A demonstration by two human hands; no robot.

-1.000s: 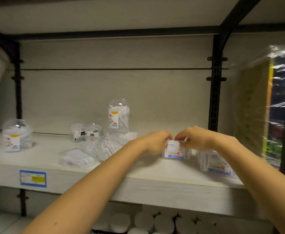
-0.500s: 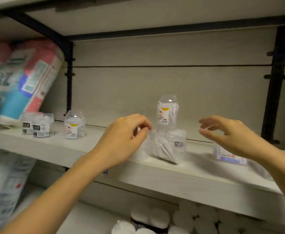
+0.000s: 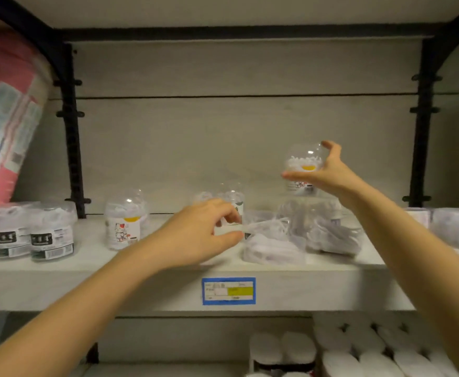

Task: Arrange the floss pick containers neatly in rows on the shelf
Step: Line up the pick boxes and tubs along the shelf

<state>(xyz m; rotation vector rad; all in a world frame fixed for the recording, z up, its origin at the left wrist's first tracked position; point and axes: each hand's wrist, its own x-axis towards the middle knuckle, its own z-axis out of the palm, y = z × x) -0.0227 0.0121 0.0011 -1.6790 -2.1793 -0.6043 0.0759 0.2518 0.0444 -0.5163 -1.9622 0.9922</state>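
Clear plastic in disorder across the middle of the shelf (image 3: 86,284), so well short of finished, at a guess. Gripping one domed container (image 3: 303,165) in the right hand (image 3: 329,172), fingers and thumb curled round it, raised above the heap and off the board. Reaching with the left hand (image 3: 201,235), well apart from the right, fingers curved at another clear container (image 3: 233,205) just behind them; no telling whether actually pinched. Seemingly tidy already: two black-labelled tubs (image 3: 29,235) touching side by side at the left, one cartoon-labelled container (image 3: 125,221) upright near them. Left to sort: roughly three soft packs (image 3: 271,248) tumbled at centre, plus blurred packs (image 3: 454,227) at far right, uncounted. Domed ones: three for certain, perhaps a fourth.
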